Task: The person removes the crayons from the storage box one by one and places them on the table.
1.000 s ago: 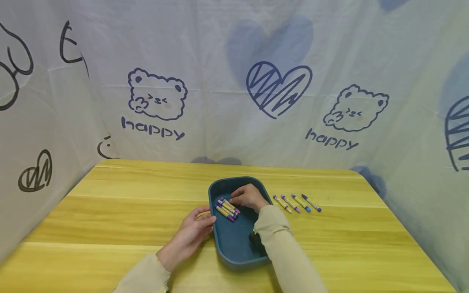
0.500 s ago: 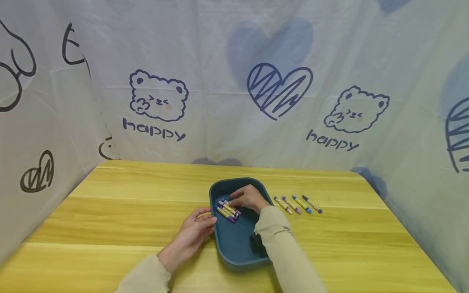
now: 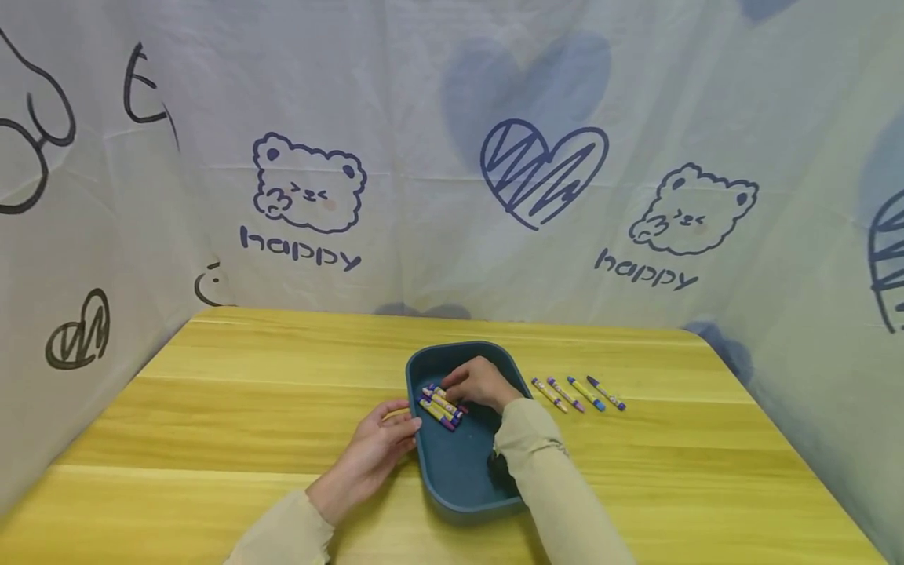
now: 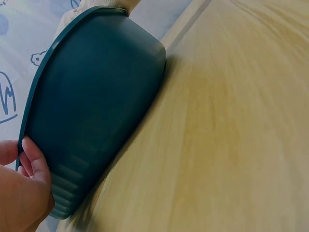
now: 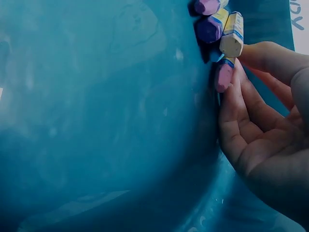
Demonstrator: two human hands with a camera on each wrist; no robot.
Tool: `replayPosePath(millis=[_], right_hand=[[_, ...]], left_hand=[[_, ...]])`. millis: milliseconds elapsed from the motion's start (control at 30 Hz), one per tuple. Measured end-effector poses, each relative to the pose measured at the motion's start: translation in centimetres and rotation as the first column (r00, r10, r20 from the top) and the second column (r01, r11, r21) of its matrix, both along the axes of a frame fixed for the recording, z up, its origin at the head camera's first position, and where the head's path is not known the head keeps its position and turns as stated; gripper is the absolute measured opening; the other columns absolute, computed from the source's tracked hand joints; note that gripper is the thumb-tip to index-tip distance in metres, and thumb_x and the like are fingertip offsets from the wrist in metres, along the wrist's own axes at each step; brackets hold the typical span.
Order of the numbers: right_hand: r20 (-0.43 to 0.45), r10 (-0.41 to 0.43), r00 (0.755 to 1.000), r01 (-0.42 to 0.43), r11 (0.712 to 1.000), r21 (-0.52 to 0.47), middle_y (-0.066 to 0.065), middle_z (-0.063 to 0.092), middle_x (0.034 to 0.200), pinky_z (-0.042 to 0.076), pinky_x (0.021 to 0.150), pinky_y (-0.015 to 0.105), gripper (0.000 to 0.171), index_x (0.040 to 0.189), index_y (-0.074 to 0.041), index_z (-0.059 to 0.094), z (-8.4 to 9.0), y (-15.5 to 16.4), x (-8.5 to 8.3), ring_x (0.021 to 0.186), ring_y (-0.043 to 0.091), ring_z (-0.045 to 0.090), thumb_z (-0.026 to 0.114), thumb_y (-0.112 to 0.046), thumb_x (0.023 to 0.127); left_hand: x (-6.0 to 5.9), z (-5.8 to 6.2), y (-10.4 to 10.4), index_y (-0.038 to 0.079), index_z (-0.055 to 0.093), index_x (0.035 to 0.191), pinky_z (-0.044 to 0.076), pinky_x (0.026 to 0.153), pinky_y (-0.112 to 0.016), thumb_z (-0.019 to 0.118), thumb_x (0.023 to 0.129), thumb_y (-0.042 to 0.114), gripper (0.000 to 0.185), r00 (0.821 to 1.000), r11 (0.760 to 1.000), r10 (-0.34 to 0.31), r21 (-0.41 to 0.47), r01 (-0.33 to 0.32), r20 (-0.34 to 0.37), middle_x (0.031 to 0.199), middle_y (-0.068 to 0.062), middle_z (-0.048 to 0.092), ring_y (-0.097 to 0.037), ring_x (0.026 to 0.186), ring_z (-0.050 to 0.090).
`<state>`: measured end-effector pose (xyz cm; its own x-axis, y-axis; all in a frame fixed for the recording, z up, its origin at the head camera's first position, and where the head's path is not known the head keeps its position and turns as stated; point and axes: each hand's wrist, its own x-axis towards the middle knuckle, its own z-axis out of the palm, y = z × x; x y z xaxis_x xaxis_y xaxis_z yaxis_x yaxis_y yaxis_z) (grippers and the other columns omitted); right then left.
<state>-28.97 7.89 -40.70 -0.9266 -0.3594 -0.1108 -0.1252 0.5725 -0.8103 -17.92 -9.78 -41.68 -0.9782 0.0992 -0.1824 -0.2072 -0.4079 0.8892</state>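
Observation:
A dark blue-green plastic bin stands on the table. My left hand grips its left rim, thumb over the edge and fingers against the outer wall. Inside, several paper-wrapped crayons lie bunched near the left wall. My right hand reaches into the bin and pinches at the pile's right side. Up close in the right wrist view, the thumb meets a pale crayon, and the fingertips lie against a pink crayon. A purple crayon lies beside them.
Right of the bin, several crayons lie in a slanted row on the yellow wood-grain table, among them a blue-tipped crayon. A white printed curtain hangs behind and along both sides. A dark object shows beneath the right forearm.
Under my right fingertips the crayons have shifted slightly, and a pale crayon now lies higher on the bunch. My left hand keeps its hold on the rim. The head view has drifted a little.

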Motion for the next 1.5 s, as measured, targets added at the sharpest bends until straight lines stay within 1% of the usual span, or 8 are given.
replayPosePath(millis=[133, 333, 400, 500, 667, 900, 1200, 1500], right_hand=[[-0.014, -0.024, 1.0, 0.024, 1.0, -0.006, 0.008, 0.071, 0.087, 0.053, 0.061, 0.026, 0.016, 0.096, 0.001, 0.075, 0.02, 0.02, -0.06, 0.067, 0.012, 0.062, 0.071, 0.001, 0.081], [-0.02, -0.061, 0.998, 0.061, 0.998, -0.036, 0.007, 0.067, 0.071, 0.046, 0.051, 0.024, 0.017, 0.098, 0.001, 0.074, 0.16, 0.03, -0.05, 0.05, 0.012, 0.053, 0.067, 0.001, 0.083], [-0.027, -0.077, 0.997, 0.076, 0.996, -0.044, 0.006, 0.065, 0.068, 0.045, 0.051, 0.024, 0.017, 0.098, 0.002, 0.073, 0.24, 0.06, -0.01, 0.048, 0.012, 0.051, 0.066, 0.0, 0.083], [-0.049, -0.097, 0.994, 0.095, 0.994, -0.052, 0.006, 0.065, 0.071, 0.045, 0.052, 0.024, 0.015, 0.097, 0.002, 0.073, 0.28, 0.14, 0.0, 0.051, 0.013, 0.053, 0.065, -0.001, 0.084], [-0.077, -0.143, 0.987, 0.139, 0.989, -0.06, 0.005, 0.067, 0.079, 0.048, 0.055, 0.026, 0.013, 0.096, -0.002, 0.074, 0.42, 0.16, -0.01, 0.06, 0.014, 0.056, 0.067, -0.007, 0.086], [-0.112, -0.18, 0.977, 0.172, 0.982, -0.079, 0.005, 0.069, 0.088, 0.052, 0.064, 0.03, 0.014, 0.097, -0.004, 0.075, 0.43, 0.15, -0.22, 0.071, 0.015, 0.061, 0.069, -0.014, 0.088], [-0.147, -0.226, 0.963, 0.212, 0.972, -0.105, 0.004, 0.069, 0.088, 0.052, 0.068, 0.033, 0.014, 0.094, -0.005, 0.075, 0.45, 0.07, -0.37, 0.075, 0.016, 0.061, 0.071, -0.016, 0.087], [-0.162, -0.226, 0.961, 0.211, 0.972, -0.102, 0.004, 0.069, 0.088, 0.052, 0.069, 0.033, 0.014, 0.092, -0.006, 0.075, 0.63, 0.1, -0.18, 0.076, 0.017, 0.06, 0.072, -0.019, 0.086]], left_hand=[[0.03, 0.07, -0.01, -0.007, 0.037, 0.128, 0.048, 0.069, -0.021, 0.054, 0.091, -0.009, 0.041, 1.0, 1.0, 0.004, -0.006, -0.004, -0.003, 0.089, 0.0, 0.054, -0.01, 0.075, 0.054], [0.06, 0.04, 0.02, -0.007, 0.037, 0.128, 0.048, 0.069, -0.021, 0.054, 0.091, -0.009, 0.04, 1.0, 1.0, 0.008, -0.008, -0.008, -0.002, 0.089, -0.001, 0.055, -0.01, 0.076, 0.054], [0.08, 0.03, 0.04, -0.007, 0.037, 0.128, 0.048, 0.069, -0.021, 0.053, 0.091, -0.009, 0.04, 1.0, 1.0, 0.01, -0.009, -0.01, -0.004, 0.088, 0.0, 0.055, -0.01, 0.075, 0.054], [0.08, 0.02, 0.08, -0.007, 0.037, 0.127, 0.048, 0.069, -0.021, 0.053, 0.091, -0.009, 0.04, 1.0, 1.0, 0.011, -0.011, -0.011, -0.005, 0.087, 0.0, 0.054, -0.01, 0.075, 0.054], [0.02, 0.02, 0.08, -0.008, 0.037, 0.127, 0.048, 0.068, -0.02, 0.053, 0.091, -0.009, 0.04, 1.0, 1.0, 0.01, -0.012, -0.01, -0.006, 0.087, 0.0, 0.055, -0.009, 0.074, 0.054], [0.0, -0.03, 0.03, -0.008, 0.036, 0.129, 0.048, 0.069, -0.02, 0.053, 0.091, -0.009, 0.041, 1.0, 1.0, 0.004, -0.012, -0.004, -0.006, 0.089, -0.002, 0.055, -0.01, 0.074, 0.055], [0.02, -0.11, -0.05, -0.007, 0.035, 0.129, 0.048, 0.068, -0.02, 0.053, 0.092, -0.008, 0.041, 1.0, 1.0, 0.002, -0.013, -0.002, -0.005, 0.089, -0.001, 0.055, -0.009, 0.074, 0.055], [0.1, 0.04, -0.04, -0.006, 0.036, 0.129, 0.048, 0.068, -0.02, 0.053, 0.092, -0.008, 0.04, 1.0, 1.0, -0.001, -0.012, 0.001, 0.005, 0.09, -0.002, 0.054, -0.01, 0.075, 0.055]])
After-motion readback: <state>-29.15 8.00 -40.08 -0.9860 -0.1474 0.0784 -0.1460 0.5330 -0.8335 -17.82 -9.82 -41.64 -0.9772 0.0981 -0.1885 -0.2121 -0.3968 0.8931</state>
